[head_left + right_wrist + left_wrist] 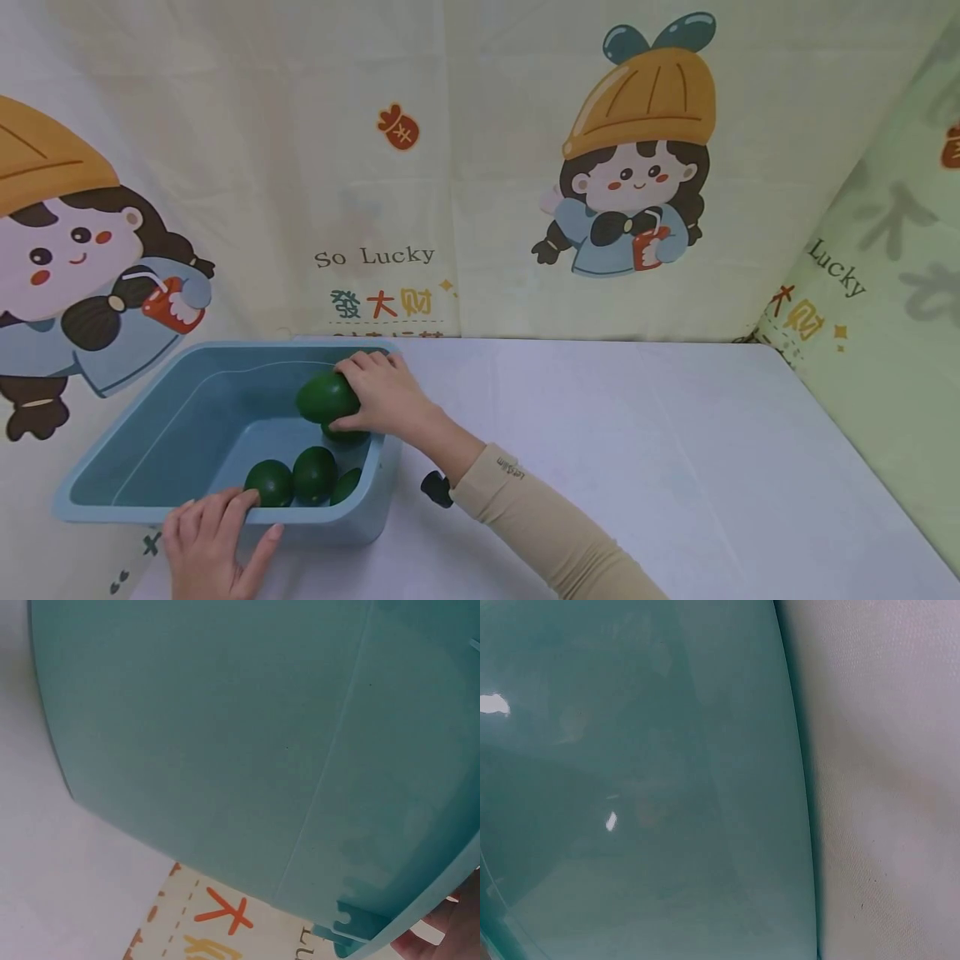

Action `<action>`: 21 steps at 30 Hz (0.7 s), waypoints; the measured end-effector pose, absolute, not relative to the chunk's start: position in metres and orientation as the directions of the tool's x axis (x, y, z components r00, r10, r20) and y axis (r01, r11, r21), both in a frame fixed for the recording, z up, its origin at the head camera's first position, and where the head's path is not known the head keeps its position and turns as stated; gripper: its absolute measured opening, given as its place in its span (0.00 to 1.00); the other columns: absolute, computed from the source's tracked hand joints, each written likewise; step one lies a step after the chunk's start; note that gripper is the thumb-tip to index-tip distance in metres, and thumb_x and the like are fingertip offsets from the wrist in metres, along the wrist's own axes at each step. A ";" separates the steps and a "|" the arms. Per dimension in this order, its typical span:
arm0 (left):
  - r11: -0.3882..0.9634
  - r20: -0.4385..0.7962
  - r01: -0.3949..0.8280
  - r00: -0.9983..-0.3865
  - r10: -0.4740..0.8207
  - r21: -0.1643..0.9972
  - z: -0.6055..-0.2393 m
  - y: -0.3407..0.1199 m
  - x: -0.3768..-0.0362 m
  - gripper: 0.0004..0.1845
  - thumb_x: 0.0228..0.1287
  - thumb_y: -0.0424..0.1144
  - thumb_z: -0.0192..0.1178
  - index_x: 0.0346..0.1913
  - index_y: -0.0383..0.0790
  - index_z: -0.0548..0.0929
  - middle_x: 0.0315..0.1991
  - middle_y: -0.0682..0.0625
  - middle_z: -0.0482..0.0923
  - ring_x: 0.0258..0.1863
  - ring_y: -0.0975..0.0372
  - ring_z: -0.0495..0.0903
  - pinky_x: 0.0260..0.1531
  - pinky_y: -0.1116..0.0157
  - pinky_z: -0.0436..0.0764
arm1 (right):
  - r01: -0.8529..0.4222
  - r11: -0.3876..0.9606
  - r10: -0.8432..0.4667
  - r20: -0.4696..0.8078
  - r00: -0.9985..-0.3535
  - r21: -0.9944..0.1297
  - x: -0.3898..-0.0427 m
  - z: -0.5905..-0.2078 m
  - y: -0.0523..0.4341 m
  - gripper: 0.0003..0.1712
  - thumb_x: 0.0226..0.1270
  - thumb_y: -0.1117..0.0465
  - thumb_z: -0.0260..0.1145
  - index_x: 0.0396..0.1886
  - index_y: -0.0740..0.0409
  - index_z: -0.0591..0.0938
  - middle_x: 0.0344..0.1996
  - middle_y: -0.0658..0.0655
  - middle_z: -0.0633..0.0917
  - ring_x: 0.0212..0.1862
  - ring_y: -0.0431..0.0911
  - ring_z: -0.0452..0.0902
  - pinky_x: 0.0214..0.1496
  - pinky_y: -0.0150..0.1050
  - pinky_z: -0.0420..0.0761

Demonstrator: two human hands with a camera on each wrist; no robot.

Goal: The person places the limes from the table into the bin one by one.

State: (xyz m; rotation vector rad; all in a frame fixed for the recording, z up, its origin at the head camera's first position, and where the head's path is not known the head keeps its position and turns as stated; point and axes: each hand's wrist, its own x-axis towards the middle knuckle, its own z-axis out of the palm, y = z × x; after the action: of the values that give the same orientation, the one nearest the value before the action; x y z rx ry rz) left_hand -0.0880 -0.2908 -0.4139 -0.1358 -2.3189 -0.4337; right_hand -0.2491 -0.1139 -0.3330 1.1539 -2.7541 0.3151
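Head camera looks down at a white table (pixel 637 450) backed by a cream cloth (pixel 480 150) printed with cartoon girls in orange hats. A blue plastic tub (pixel 135 454) sits at the left of the table. The right hand (pixel 382 396), reaching from a beige sleeve (pixel 547 533), is inside the tub near its far right corner, fingers curled over the top and right side of a dark green avocado (pixel 324 397). That avocado is held above the tub floor, to the left of the palm. Directly beneath it and the hand lies a second avocado (pixel 345 434), partly hidden. Three more avocados (pixel 313 473) lie in a row against the tub's near wall, touching one another. The left hand (pixel 213 542) grips the near rim of the tub, fingers hooked over the edge just beside the leftmost avocado of that row, thumb against the outer wall.

Left wrist camera shows only the smooth teal wall of the tub (pixel 630 787) filling most of the picture, with white table beside it. Right wrist camera shows the tub's outer wall (pixel 225 735) from very close, printed cloth below it, and what may be a fingertip at the lower right corner, too cropped to be sure.
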 end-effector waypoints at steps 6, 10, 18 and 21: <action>0.939 0.703 0.220 -0.710 -0.032 0.265 -0.413 -0.290 -0.088 0.37 0.62 0.66 0.38 0.35 0.30 0.75 0.36 0.37 0.69 0.38 0.43 0.61 0.45 0.43 0.50 | -0.717 0.684 -0.688 0.207 -0.696 -0.135 -0.249 -0.334 -0.114 0.39 0.51 0.33 0.61 0.62 0.44 0.68 0.58 0.45 0.71 0.60 0.42 0.65 0.59 0.40 0.64; 0.939 0.706 0.220 -0.708 -0.032 0.263 -0.413 -0.290 -0.087 0.37 0.62 0.66 0.38 0.35 0.30 0.75 0.36 0.37 0.70 0.38 0.43 0.61 0.45 0.43 0.50 | -0.719 0.681 -0.690 0.209 -0.693 -0.136 -0.249 -0.334 -0.114 0.39 0.52 0.34 0.62 0.62 0.44 0.68 0.58 0.45 0.71 0.60 0.42 0.65 0.60 0.40 0.63; 0.940 0.706 0.220 -0.707 -0.032 0.263 -0.412 -0.289 -0.087 0.36 0.62 0.65 0.39 0.35 0.30 0.75 0.36 0.37 0.70 0.38 0.43 0.61 0.44 0.43 0.50 | -0.720 0.680 -0.690 0.210 -0.692 -0.138 -0.248 -0.333 -0.112 0.38 0.52 0.34 0.62 0.61 0.44 0.69 0.57 0.45 0.72 0.59 0.41 0.65 0.60 0.40 0.64; 0.939 0.707 0.222 -0.706 -0.029 0.261 -0.412 -0.289 -0.087 0.36 0.63 0.64 0.39 0.35 0.29 0.75 0.36 0.36 0.69 0.38 0.43 0.60 0.44 0.42 0.50 | -0.720 0.680 -0.690 0.214 -0.692 -0.137 -0.248 -0.332 -0.112 0.37 0.53 0.34 0.62 0.61 0.44 0.69 0.57 0.45 0.72 0.59 0.41 0.65 0.60 0.40 0.63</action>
State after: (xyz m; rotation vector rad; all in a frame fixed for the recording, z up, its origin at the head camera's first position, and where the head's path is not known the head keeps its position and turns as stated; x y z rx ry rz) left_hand -0.0866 -0.2889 -0.4120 -0.1356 -2.3210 -0.4238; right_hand -0.2479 -0.1121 -0.3321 1.1590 -2.7449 0.3178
